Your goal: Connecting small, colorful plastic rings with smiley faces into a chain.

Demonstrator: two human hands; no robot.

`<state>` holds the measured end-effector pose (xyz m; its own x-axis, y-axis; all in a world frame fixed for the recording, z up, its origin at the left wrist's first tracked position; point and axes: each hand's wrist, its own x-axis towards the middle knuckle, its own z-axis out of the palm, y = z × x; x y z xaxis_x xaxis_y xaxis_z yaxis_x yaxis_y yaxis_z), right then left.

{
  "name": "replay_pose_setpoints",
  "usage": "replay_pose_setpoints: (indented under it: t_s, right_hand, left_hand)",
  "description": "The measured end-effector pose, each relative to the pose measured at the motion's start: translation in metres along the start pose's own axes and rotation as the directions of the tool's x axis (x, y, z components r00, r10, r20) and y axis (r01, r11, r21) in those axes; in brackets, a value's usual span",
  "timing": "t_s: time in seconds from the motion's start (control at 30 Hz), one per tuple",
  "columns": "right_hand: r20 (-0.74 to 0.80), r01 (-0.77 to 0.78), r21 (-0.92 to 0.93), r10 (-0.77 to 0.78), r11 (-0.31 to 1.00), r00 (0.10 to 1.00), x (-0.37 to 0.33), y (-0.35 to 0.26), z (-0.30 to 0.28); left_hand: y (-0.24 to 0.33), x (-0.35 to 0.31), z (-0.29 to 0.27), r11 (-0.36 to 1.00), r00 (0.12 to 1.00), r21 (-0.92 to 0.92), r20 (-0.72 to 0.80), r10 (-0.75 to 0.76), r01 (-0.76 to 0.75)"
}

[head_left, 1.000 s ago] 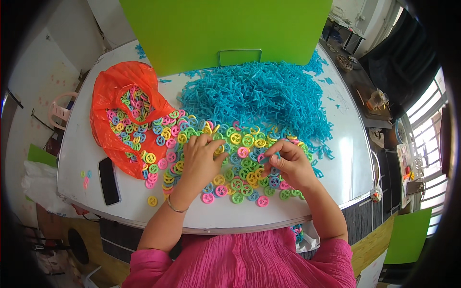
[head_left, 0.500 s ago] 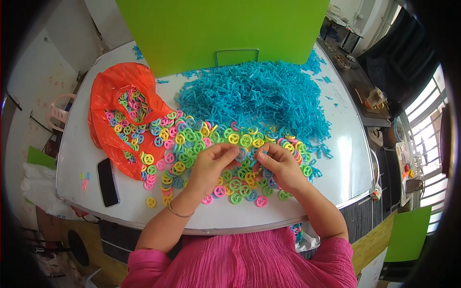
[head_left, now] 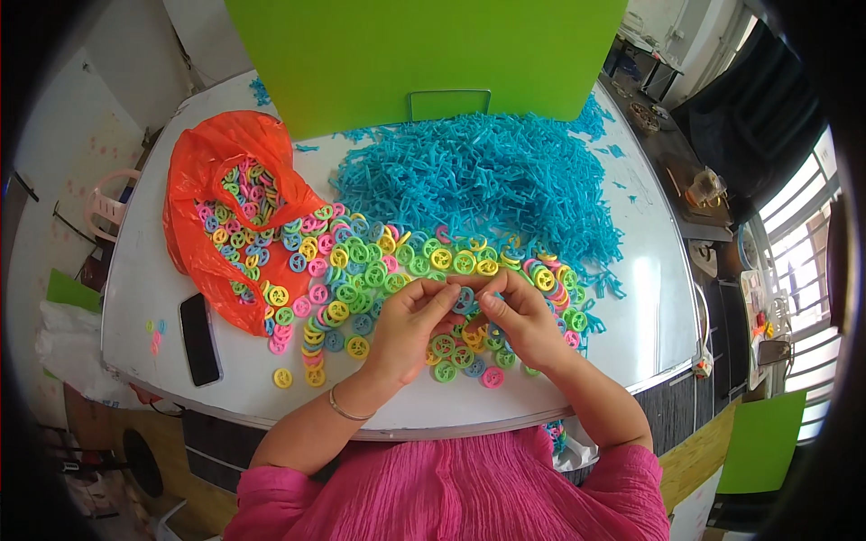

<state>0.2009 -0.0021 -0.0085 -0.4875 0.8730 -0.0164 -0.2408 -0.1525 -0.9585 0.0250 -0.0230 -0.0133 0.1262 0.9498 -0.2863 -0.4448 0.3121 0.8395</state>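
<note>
My left hand (head_left: 408,326) is closed in a pinch on a small blue spoked wheel (head_left: 465,300) of plastic, partly hidden by the fingers. Close against it, my right hand (head_left: 521,320) has thumb and fingers pressed together; whatever they hold is hidden. Both hands hover over a spread of ring-shaped spoked wheels (head_left: 372,279) in green, yellow, pink and blue. Behind them rises a big heap of thin blue plastic pieces (head_left: 478,176).
To the left, an orange-red plastic bag (head_left: 194,171) lies open with more wheels inside. A dark phone (head_left: 199,341) rests near it on the white table (head_left: 645,311). A bright green board (head_left: 424,54) stands at the back, with a metal wire frame (head_left: 449,93) before it.
My hands have drawn closer together, with the fingertips now meeting around the blue wheel. My left hand has shifted a little to the right.
</note>
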Motion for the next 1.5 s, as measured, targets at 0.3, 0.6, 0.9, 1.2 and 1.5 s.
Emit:
replay_pose_setpoints:
  t_s: [0.3, 0.6, 0.9, 1.2, 1.5]
  right_hand:
    - [-0.099, 0.024, 0.102, -0.014, 0.995, 0.995, -0.001, 0.012, 0.007]
    - [-0.179, 0.027, -0.235, -0.071, 0.972, 0.981, 0.001, 0.019, 0.008]
    - [-0.270, -0.068, 0.014, 0.069, 0.998, 0.960, -0.003, 0.013, 0.020]
    - [-0.369, -0.064, -0.019, 0.052, 0.998, 0.928, -0.008, 0.010, 0.025]
    - [-0.254, 0.086, -0.173, -0.129, 0.981, 0.959, -0.011, 0.008, 0.023]
  left_hand:
    - [-0.017, -0.004, 0.007, 0.978, 0.975, 0.050, -0.076, 0.208, -0.205]
    - [-0.013, -0.010, 0.009, 0.999, 0.993, -0.016, -0.107, 0.047, -0.049]
    - [-0.030, -0.011, 0.011, 0.992, 0.979, 0.012, -0.162, 0.124, -0.124]
    - [-0.029, -0.011, 0.015, 0.990, 0.975, 0.016, -0.174, 0.140, -0.139]
    - [0.001, -0.010, -0.008, 0.867, 0.936, -0.352, 0.121, -0.330, 0.352]
